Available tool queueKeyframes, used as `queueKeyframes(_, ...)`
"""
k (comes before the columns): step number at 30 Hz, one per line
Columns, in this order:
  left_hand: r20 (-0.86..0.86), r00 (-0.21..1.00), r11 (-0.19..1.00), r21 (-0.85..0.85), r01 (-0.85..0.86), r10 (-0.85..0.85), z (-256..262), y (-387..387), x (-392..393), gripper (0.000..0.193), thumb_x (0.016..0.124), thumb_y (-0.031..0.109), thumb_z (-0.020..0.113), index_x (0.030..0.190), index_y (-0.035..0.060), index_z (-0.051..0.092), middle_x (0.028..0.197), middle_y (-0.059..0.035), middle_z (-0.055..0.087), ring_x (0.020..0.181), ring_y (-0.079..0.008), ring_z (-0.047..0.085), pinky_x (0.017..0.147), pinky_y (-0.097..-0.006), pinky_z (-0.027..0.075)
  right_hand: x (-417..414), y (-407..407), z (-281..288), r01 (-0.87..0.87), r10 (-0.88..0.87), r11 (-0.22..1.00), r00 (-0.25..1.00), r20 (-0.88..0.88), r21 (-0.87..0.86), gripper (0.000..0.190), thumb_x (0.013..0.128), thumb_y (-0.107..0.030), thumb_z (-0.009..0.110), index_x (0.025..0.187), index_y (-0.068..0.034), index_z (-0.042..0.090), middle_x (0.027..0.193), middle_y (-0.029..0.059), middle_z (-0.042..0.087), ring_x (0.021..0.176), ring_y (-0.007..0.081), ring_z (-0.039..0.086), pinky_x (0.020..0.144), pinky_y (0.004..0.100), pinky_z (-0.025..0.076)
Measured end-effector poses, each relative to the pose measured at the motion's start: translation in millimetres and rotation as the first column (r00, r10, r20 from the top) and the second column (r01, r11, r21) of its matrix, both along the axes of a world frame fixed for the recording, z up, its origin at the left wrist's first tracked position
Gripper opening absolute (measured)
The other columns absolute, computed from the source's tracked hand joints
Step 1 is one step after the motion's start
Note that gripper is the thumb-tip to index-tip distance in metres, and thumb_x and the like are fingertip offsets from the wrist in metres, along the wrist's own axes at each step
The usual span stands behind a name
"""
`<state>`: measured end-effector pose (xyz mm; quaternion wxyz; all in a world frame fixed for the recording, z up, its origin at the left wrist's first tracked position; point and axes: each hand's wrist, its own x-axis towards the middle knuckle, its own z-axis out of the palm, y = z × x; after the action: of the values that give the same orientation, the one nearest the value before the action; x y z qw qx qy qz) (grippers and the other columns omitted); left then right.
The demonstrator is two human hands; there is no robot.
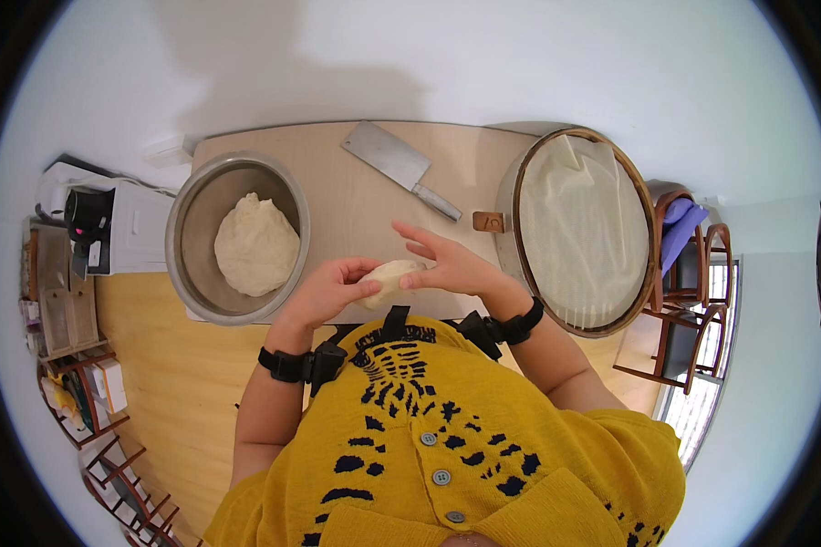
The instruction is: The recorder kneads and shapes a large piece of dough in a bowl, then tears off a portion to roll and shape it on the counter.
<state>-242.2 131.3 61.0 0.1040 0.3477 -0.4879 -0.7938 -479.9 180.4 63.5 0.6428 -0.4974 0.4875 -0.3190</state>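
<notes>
A small piece of pale dough (388,283) is between my two hands, above the near edge of the table. My left hand (327,288) grips its left end with thumb and fingers. The thumb of my right hand (448,263) presses on the dough's right side, while its fingers are spread and raised. At the left, a large lump of dough (257,245) lies inside a deep metal bowl (302,236). Beyond my hands a cleaver (390,156) lies flat, its handle pointing towards the near right.
On the table's right stands a round steamer (519,260) lined with a pale cloth (581,225). A small wooden block (488,221) bearing a mark sits beside it. The wooden table (321,178) meets a white wall. Wooden chairs (684,335) stand at the far right.
</notes>
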Motion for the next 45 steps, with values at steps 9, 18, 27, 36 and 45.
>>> queueKeyframes(9,-0.033,0.988,0.986,-0.068,-0.153,0.151,-2.2,13.7,-11.5,0.042,0.089,0.017,0.066,0.126,0.0008,0.052,0.111,-0.0044,0.061,0.099,-0.0114,0.060,0.085,-0.0236,0.048,-0.9,-13.5,11.4,-0.078,0.087,0.991,0.992,-0.089,0.104,0.048,0.082,-0.022,0.075,0.123,-0.001,0.060,0.110,0.0111,0.065,0.096,0.0172,0.062,0.086,0.0303,0.051)
queueKeyframes(18,-0.114,0.992,0.964,0.265,-0.030,0.062,-14.8,3.9,3.7,0.050,0.092,0.026,0.064,0.131,-0.0002,0.049,0.112,-0.0069,0.062,0.097,-0.0145,0.062,0.082,-0.0284,0.052,-1.3,-10.4,8.9,-0.059,0.066,0.990,0.997,-0.045,0.128,0.050,0.083,-0.018,0.073,0.127,0.000,0.057,0.111,0.0114,0.063,0.096,0.0140,0.062,0.077,0.0268,0.056)
queueKeyframes(27,0.077,0.997,1.000,-0.003,0.000,0.000,-2.6,5.8,-6.5,0.050,0.091,0.022,0.063,0.134,-0.0004,0.047,0.114,-0.0089,0.062,0.095,-0.0156,0.064,0.075,-0.0248,0.052,-9.4,-11.6,14.6,-0.138,0.150,0.987,0.977,-0.151,0.085,0.063,0.080,-0.024,0.077,0.134,-0.003,0.052,0.119,0.0117,0.061,0.107,0.0195,0.059,0.089,0.0320,0.051)
queueKeyframes(36,-0.150,0.984,0.914,0.405,-0.033,0.101,-11.4,6.9,3.3,0.046,0.095,0.020,0.058,0.135,0.0013,0.044,0.119,-0.0109,0.059,0.094,-0.0188,0.065,0.074,-0.0269,0.054,3.0,-6.3,8.0,-0.177,0.162,0.980,0.974,-0.156,-0.088,0.064,0.074,-0.020,0.080,0.131,-0.005,0.055,0.118,0.0120,0.063,0.105,0.0195,0.059,0.092,0.0315,0.047)
queueKeyframes(45,0.038,0.998,0.896,-0.443,-0.019,0.040,-20.5,21.8,-11.5,0.069,0.080,0.010,0.074,0.137,0.0036,0.038,0.118,-0.0086,0.056,0.101,-0.0148,0.059,0.080,-0.0272,0.052,0.9,-7.8,15.1,-0.131,0.141,0.983,0.987,-0.078,0.125,0.050,0.078,-0.012,0.075,0.124,-0.003,0.058,0.103,0.0083,0.065,0.084,0.0142,0.063,0.076,0.0264,0.052)
